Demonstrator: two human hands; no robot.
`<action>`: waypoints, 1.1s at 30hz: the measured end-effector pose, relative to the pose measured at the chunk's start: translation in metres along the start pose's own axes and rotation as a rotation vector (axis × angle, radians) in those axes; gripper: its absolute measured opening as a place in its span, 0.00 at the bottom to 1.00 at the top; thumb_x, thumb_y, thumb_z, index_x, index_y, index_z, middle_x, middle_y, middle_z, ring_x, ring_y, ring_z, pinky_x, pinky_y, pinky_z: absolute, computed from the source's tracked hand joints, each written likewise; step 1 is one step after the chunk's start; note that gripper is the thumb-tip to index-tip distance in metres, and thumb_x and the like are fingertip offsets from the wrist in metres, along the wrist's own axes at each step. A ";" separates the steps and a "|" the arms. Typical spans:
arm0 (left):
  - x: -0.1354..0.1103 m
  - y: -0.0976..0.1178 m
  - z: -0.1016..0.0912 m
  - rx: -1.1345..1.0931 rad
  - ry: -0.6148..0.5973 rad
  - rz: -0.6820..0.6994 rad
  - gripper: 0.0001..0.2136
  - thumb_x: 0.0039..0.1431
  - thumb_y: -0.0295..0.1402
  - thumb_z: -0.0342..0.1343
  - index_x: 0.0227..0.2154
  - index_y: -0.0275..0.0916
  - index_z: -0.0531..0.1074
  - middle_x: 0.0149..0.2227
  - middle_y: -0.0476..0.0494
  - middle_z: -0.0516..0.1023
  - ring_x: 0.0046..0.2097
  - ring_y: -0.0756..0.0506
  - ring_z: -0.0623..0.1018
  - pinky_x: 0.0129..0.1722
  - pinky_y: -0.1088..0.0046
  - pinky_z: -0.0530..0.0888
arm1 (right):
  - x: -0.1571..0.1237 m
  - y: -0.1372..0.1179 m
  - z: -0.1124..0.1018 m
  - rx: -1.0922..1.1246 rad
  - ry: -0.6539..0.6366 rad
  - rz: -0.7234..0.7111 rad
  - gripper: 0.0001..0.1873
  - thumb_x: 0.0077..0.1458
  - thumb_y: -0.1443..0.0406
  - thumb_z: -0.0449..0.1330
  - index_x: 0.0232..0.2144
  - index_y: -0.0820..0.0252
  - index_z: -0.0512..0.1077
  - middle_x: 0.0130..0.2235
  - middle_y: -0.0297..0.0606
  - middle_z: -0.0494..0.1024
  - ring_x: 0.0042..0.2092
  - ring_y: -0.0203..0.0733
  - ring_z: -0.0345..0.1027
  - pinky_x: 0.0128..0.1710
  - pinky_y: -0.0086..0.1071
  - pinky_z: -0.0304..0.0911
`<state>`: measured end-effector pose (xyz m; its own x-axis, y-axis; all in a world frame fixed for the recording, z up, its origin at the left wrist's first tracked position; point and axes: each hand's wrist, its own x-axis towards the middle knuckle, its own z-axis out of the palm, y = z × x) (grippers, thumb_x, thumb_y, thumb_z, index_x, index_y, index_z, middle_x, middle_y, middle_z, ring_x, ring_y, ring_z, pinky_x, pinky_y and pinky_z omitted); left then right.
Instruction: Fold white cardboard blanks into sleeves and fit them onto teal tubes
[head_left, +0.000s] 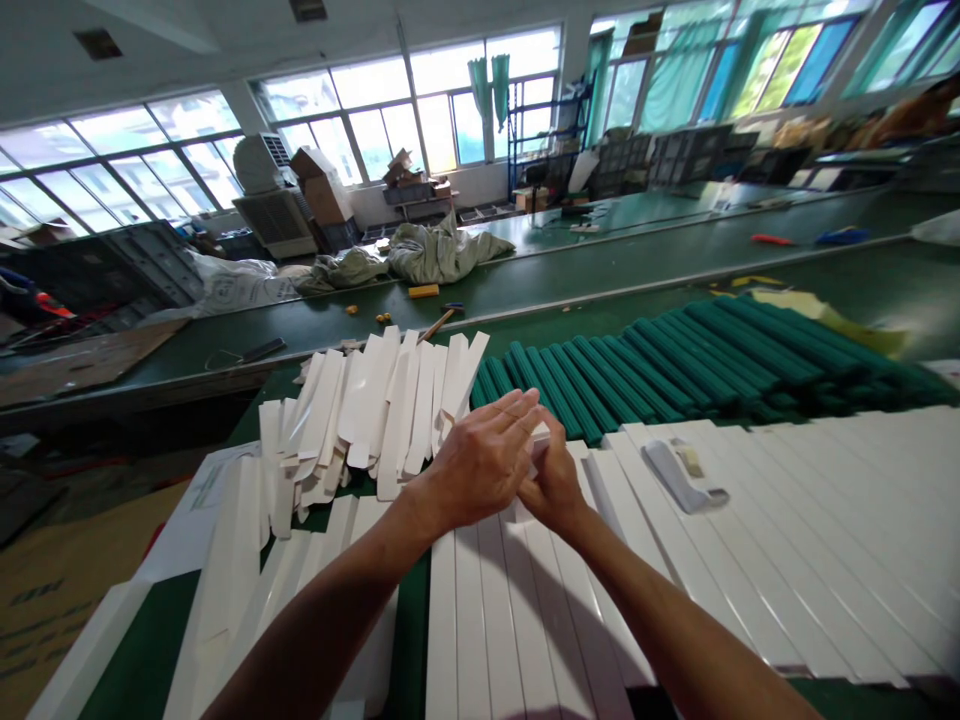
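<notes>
White card strip, mostly hidden, sits pinched at 12 o'clock between your 2 hands: left hand (fingers pressed together) and right hand, both closed on it above scored white sheets. Green rolls lie at 1 o'clock, loose white strips at 11 o'clock.

Daylight glares through the windows, shadows lie below, edges bow outward.
</notes>
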<state>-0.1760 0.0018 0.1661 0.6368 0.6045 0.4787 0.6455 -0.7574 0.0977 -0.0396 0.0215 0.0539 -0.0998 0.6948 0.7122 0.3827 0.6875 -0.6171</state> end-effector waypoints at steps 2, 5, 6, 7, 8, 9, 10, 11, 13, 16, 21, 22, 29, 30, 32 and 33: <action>0.000 0.000 0.005 0.028 0.037 0.032 0.18 0.66 0.28 0.43 0.56 0.29 0.65 0.60 0.31 0.68 0.65 0.40 0.64 0.61 0.56 0.68 | 0.000 0.002 0.001 -0.001 -0.002 -0.010 0.39 0.53 0.60 0.58 0.62 0.63 0.48 0.45 0.50 0.74 0.43 0.52 0.74 0.38 0.43 0.73; -0.001 -0.002 0.010 0.023 0.039 0.026 0.18 0.67 0.30 0.44 0.57 0.32 0.64 0.61 0.33 0.67 0.65 0.40 0.64 0.61 0.55 0.68 | 0.002 0.004 0.002 -0.011 0.020 -0.057 0.35 0.53 0.60 0.57 0.60 0.62 0.50 0.44 0.49 0.73 0.42 0.51 0.73 0.37 0.41 0.73; -0.001 -0.003 0.012 0.005 0.036 0.024 0.18 0.67 0.31 0.44 0.56 0.33 0.65 0.61 0.34 0.67 0.65 0.40 0.63 0.61 0.55 0.68 | 0.002 0.004 0.003 -0.013 0.034 -0.075 0.33 0.52 0.61 0.57 0.58 0.62 0.52 0.44 0.49 0.73 0.41 0.51 0.73 0.37 0.41 0.73; -0.001 -0.003 0.014 -0.019 0.038 0.024 0.17 0.67 0.31 0.44 0.56 0.33 0.65 0.62 0.35 0.66 0.66 0.40 0.62 0.61 0.55 0.68 | 0.003 0.004 0.003 -0.011 0.044 -0.085 0.32 0.52 0.62 0.57 0.57 0.62 0.52 0.44 0.49 0.72 0.41 0.51 0.73 0.37 0.41 0.73; -0.001 -0.004 0.016 -0.044 0.049 0.020 0.18 0.68 0.31 0.44 0.57 0.33 0.65 0.62 0.35 0.65 0.67 0.40 0.60 0.61 0.54 0.68 | 0.003 0.004 0.003 -0.005 0.049 -0.087 0.31 0.52 0.63 0.57 0.56 0.62 0.53 0.45 0.50 0.72 0.42 0.51 0.73 0.37 0.41 0.73; -0.001 -0.003 0.019 -0.065 0.066 0.004 0.18 0.68 0.31 0.44 0.57 0.34 0.64 0.63 0.36 0.64 0.67 0.40 0.58 0.61 0.54 0.68 | 0.004 0.004 0.003 0.003 0.048 -0.081 0.30 0.52 0.63 0.57 0.56 0.62 0.53 0.45 0.50 0.72 0.42 0.51 0.72 0.37 0.42 0.73; -0.002 -0.002 0.023 -0.079 0.086 -0.019 0.18 0.67 0.31 0.44 0.58 0.34 0.63 0.64 0.36 0.63 0.68 0.39 0.57 0.61 0.53 0.68 | 0.004 0.004 0.003 0.012 0.040 -0.070 0.30 0.52 0.63 0.57 0.56 0.62 0.53 0.46 0.51 0.71 0.43 0.51 0.72 0.38 0.42 0.72; -0.002 -0.001 0.027 -0.084 0.109 -0.045 0.19 0.67 0.31 0.45 0.59 0.35 0.63 0.64 0.37 0.62 0.68 0.39 0.55 0.61 0.51 0.67 | 0.003 0.005 0.002 0.021 0.028 -0.058 0.31 0.52 0.63 0.57 0.56 0.63 0.52 0.47 0.51 0.71 0.44 0.52 0.72 0.38 0.43 0.72; -0.002 0.002 0.033 -0.068 0.141 -0.083 0.19 0.67 0.30 0.45 0.60 0.37 0.62 0.65 0.38 0.60 0.69 0.38 0.53 0.61 0.49 0.66 | 0.002 0.006 0.000 0.035 0.009 -0.045 0.34 0.52 0.63 0.57 0.58 0.63 0.50 0.48 0.52 0.70 0.44 0.52 0.71 0.38 0.43 0.72; -0.002 0.005 0.035 0.004 0.118 -0.060 0.20 0.67 0.29 0.45 0.60 0.39 0.61 0.66 0.39 0.59 0.69 0.37 0.53 0.60 0.46 0.65 | 0.001 0.009 -0.004 0.051 0.004 -0.054 0.36 0.52 0.62 0.58 0.59 0.63 0.48 0.50 0.54 0.69 0.47 0.53 0.71 0.41 0.45 0.72; -0.004 0.000 0.022 -0.012 0.064 -0.045 0.19 0.66 0.29 0.48 0.59 0.38 0.64 0.67 0.37 0.56 0.68 0.35 0.56 0.60 0.45 0.66 | 0.004 0.008 -0.008 0.065 -0.061 -0.074 0.35 0.53 0.64 0.58 0.60 0.62 0.50 0.54 0.54 0.67 0.55 0.53 0.66 0.49 0.46 0.69; -0.005 -0.002 0.022 -0.072 0.080 -0.051 0.19 0.66 0.29 0.49 0.58 0.38 0.65 0.66 0.35 0.57 0.67 0.36 0.58 0.60 0.49 0.67 | 0.005 0.007 -0.007 0.070 -0.082 -0.076 0.35 0.53 0.64 0.58 0.60 0.62 0.49 0.54 0.54 0.66 0.56 0.53 0.66 0.50 0.46 0.68; -0.017 -0.007 0.045 -0.338 0.422 -0.167 0.14 0.64 0.27 0.52 0.51 0.40 0.73 0.58 0.35 0.71 0.57 0.42 0.73 0.55 0.58 0.72 | 0.008 0.004 -0.015 0.087 -0.248 -0.220 0.38 0.56 0.60 0.58 0.63 0.66 0.48 0.60 0.56 0.61 0.63 0.53 0.55 0.59 0.49 0.59; -0.019 -0.007 0.048 -0.333 0.442 -0.175 0.14 0.64 0.26 0.52 0.51 0.41 0.73 0.58 0.36 0.71 0.57 0.42 0.73 0.55 0.57 0.73 | 0.005 0.011 -0.024 0.063 -0.290 -0.221 0.37 0.57 0.58 0.58 0.63 0.64 0.50 0.60 0.54 0.61 0.64 0.53 0.54 0.61 0.49 0.57; -0.023 -0.008 0.053 -0.306 0.471 -0.177 0.16 0.64 0.26 0.52 0.53 0.43 0.71 0.59 0.37 0.70 0.58 0.41 0.72 0.55 0.56 0.73 | -0.007 0.033 -0.053 -0.050 -0.214 -0.096 0.32 0.59 0.58 0.56 0.62 0.61 0.55 0.59 0.50 0.64 0.62 0.50 0.56 0.60 0.48 0.56; -0.025 -0.008 0.055 -0.288 0.494 -0.173 0.17 0.64 0.26 0.52 0.55 0.43 0.69 0.60 0.37 0.69 0.58 0.41 0.72 0.54 0.56 0.73 | -0.015 0.049 -0.072 -0.133 -0.101 0.040 0.28 0.61 0.59 0.53 0.61 0.60 0.59 0.58 0.49 0.65 0.60 0.49 0.59 0.59 0.48 0.57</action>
<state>-0.1740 0.0066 0.1058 0.2164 0.5912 0.7769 0.5385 -0.7361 0.4101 0.0465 0.0299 0.0366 -0.1713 0.7434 0.6466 0.5060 0.6295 -0.5897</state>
